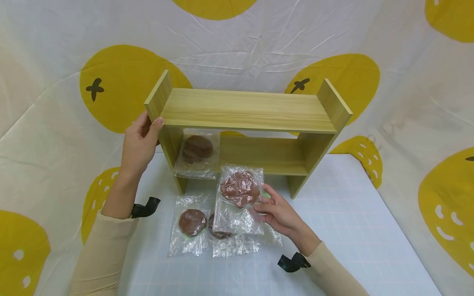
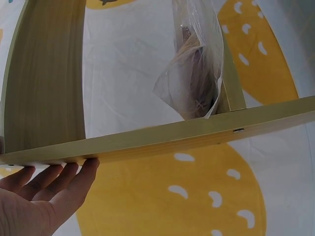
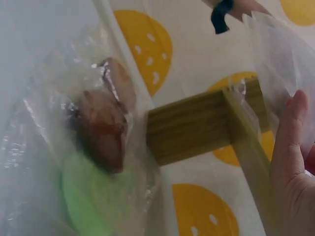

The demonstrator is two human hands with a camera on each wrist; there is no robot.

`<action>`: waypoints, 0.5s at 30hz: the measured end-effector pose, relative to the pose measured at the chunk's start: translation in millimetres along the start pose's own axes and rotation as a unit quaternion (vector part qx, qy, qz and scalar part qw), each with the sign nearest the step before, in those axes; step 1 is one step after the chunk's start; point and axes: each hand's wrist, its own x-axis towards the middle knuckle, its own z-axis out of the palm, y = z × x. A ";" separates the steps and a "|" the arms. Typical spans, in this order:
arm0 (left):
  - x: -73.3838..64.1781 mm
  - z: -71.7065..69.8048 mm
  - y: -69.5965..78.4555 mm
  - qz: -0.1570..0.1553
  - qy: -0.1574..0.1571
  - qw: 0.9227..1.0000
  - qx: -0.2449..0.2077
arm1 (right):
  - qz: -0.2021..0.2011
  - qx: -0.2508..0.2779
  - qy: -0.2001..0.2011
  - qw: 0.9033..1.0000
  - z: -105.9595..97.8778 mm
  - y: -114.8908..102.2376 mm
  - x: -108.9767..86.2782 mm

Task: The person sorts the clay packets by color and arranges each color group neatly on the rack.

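A small two-tier wooden shelf (image 1: 248, 107) stands on the table. My left hand (image 1: 140, 142) grips its left side panel near the top; in the left wrist view, the fingers (image 2: 81, 182) lie along the panel's outside. My right hand (image 1: 279, 211) pinches the right edge of a clear plastic bag (image 1: 240, 220) with a round, lumpy reddish-brown piece inside, held up before the shelf. Another bagged brown disc (image 1: 198, 148) sits at the left of the middle board. Below, more bagged brown pieces (image 1: 192, 223) lie on the table, partly hidden by the held bag.
The table (image 1: 333, 246) has a pale checked cover. Behind it hangs a white cloth (image 1: 237, 49) with yellow figures. Something light green (image 3: 83, 196) shows among the bags in the right wrist view. Black bands (image 1: 145, 207) are on both wrists.
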 end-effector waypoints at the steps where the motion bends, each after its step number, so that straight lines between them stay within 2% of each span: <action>1: -0.2 0.2 0.1 0.001 0.000 1.000 -0.003 | -0.002 0.005 0.000 1.000 1.5 -0.3 4.3; 7: -0.8 1.6 0.4 0.009 -0.003 1.000 -0.016 | -0.011 0.043 0.009 0.999 9.0 1.3 24.9; 15: 0.1 0.0 -1.1 0.010 0.001 1.000 -0.011 | 0.005 0.090 0.033 0.995 17.6 4.2 42.1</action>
